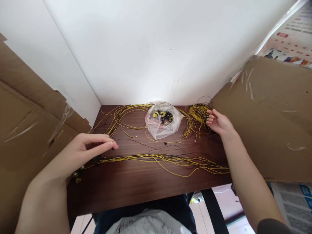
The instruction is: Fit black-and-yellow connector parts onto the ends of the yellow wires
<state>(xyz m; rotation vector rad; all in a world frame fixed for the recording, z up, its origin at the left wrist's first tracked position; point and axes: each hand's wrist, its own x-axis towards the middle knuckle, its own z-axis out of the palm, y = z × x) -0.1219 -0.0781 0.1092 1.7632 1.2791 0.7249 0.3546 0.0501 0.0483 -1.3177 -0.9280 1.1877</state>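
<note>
My left hand (pixel 97 146) is over the left of the table, thumb and fingers pinched on the end of a thin black wire (pixel 133 141) that trails right across the wood. A tiny dark piece shows under its fingertips. At the back right, my right hand (pixel 218 122) has its fingers curled beside a tangled bundle of yellow and black wires (pixel 198 112); what lies within the fingers is hidden. Beneath the left hand begins a long bundle of yellow and black wires (pixel 156 158), stretched across the table. A clear plastic bag (pixel 161 131) holds small black and yellow pieces (pixel 165 116).
Looped yellow and black wires (pixel 119 118) lie at the back left. Cardboard sheets (pixel 273 120) wall both sides, with a white panel (pixel 156 58) behind. Small brass-coloured parts (pixel 77 177) sit by the left edge of the brown table (pixel 136 191).
</note>
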